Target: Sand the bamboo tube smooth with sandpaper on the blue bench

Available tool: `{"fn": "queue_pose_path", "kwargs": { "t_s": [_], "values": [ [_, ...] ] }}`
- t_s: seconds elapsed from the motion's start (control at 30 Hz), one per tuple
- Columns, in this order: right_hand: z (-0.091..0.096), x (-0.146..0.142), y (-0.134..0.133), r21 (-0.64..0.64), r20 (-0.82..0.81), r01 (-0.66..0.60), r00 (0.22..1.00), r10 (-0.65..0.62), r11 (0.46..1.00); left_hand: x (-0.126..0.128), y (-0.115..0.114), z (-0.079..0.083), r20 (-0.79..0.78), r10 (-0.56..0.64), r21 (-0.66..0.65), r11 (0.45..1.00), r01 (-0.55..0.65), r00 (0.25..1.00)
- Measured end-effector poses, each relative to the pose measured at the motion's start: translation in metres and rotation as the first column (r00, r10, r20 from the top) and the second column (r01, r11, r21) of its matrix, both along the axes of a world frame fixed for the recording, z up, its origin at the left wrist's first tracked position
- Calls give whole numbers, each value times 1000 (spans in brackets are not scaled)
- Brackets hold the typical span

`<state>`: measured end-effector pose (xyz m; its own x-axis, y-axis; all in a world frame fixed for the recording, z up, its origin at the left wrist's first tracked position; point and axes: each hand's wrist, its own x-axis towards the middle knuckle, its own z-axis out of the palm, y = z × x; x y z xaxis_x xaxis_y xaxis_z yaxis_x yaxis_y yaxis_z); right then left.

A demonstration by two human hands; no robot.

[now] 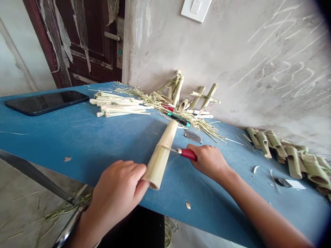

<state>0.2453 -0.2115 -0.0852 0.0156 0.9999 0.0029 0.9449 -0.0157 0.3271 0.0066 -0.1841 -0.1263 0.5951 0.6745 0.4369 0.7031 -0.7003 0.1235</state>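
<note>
A pale bamboo tube (160,156) lies on the blue table, its open end toward me. My left hand (121,189) is closed around the near end, with the thumb by the tube's opening. In my right hand (208,158) is a carving knife (188,153) with a red handle, gripped with the fingers wrapped round it. The thin metal blade reaches left and its tip touches the tube's upper side, near the joint in the bamboo. A dark, flat blade-like piece (193,137) lies just beyond the knife.
Bundled bamboo strips (119,103) and a black phone (48,101) lie at the left. Shavings, a black-and-green tool (178,119) and bamboo assemblies (176,88) sit along the wall. Cut bamboo pieces (293,160) are piled at right, near a small black-and-white item (289,183). The table's front edge is close.
</note>
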Motion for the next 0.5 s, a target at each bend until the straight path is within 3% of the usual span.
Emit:
{"fn": "queue_pose_path", "kwargs": {
  "t_s": [0.1,0.2,0.33,0.43,0.5],
  "values": [
    [-1,0,-1,-25,-28,-41,999,40,999,0,-1,1,-9,-18,3,1000,18,1000],
    [-2,1,-2,19,-16,25,1000,-25,1000,0,-1,1,-13,-4,11,1000,5,1000],
    [-2,0,-2,-23,-57,-58,997,56,998,1,-1,0,-12,-7,18,1000,7,1000],
    [-1,0,0,22,-22,38,999,-37,999,1,0,0,1,3,11,1000,-3,1000],
    [-1,1,2,4,-44,-18,999,19,1000,2,0,0,5,5,-7,1000,-5,1000]
  ]
}}
